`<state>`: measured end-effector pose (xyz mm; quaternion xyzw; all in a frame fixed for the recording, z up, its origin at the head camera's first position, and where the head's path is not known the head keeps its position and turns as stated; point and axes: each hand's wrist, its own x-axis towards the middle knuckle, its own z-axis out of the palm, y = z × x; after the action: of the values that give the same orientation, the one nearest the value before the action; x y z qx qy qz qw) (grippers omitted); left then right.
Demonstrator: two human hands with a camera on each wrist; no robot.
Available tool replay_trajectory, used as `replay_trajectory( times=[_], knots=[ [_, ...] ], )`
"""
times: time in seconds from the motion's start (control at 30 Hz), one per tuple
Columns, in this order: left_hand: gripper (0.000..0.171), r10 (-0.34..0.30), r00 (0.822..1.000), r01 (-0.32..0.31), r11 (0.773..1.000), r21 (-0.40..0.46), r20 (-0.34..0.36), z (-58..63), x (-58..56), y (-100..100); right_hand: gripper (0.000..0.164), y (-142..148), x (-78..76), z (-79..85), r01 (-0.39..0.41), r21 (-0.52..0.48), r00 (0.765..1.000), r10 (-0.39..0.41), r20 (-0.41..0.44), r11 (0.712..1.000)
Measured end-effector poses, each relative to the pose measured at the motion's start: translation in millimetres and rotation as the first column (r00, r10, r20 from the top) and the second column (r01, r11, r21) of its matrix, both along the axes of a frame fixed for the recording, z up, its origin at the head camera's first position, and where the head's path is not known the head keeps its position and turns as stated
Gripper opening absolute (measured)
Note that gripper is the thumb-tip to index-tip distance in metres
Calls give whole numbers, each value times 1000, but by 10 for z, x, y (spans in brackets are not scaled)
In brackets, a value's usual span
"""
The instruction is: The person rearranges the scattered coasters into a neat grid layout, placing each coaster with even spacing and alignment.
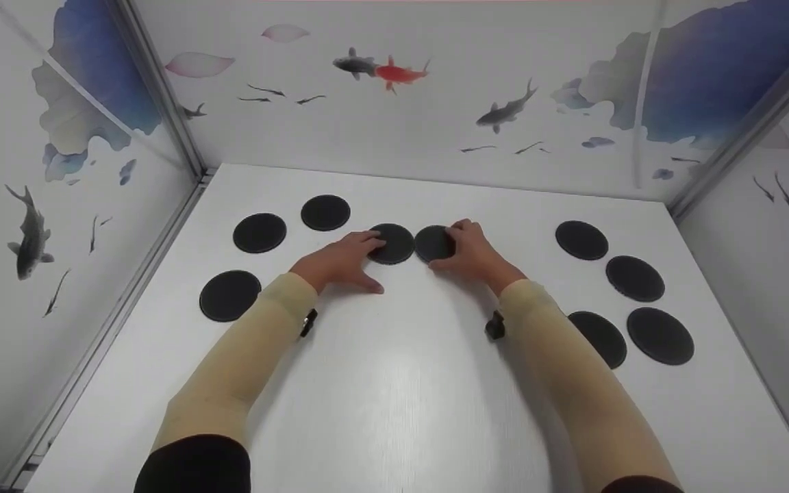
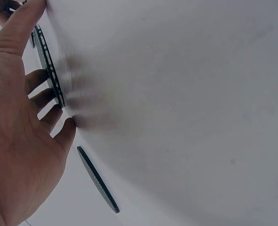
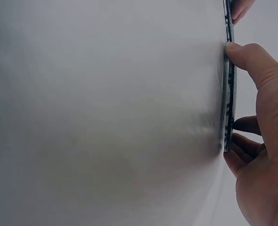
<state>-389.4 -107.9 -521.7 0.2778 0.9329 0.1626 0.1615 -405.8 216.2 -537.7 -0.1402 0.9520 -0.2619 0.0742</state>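
Two flat black round discs, coaster-like, lie edge to edge at the back middle of the white table. On the left disc rest the fingertips of my left hand, its thumb spread away over the table. In the left wrist view, that hand's fingers meet the rim of the disc. My right hand holds the right disc by its edge, thumb at the near side and fingers around the far right side. The right wrist view shows the thumb on the disc's thin rim.
Three more black discs lie left: one at the back, one beside it, one near the left forearm. Several others lie on the right, one partly behind the right sleeve. Fish-patterned walls enclose the table.
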Motion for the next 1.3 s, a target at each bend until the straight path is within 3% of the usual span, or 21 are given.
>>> replay_trajectory(
  times=[1.3],
  knots=[
    [108,-7,1000,6,1000,-25,-8,12,-8,15,97,-1,-18,96,12,43,996,-16,87,999]
  ],
)
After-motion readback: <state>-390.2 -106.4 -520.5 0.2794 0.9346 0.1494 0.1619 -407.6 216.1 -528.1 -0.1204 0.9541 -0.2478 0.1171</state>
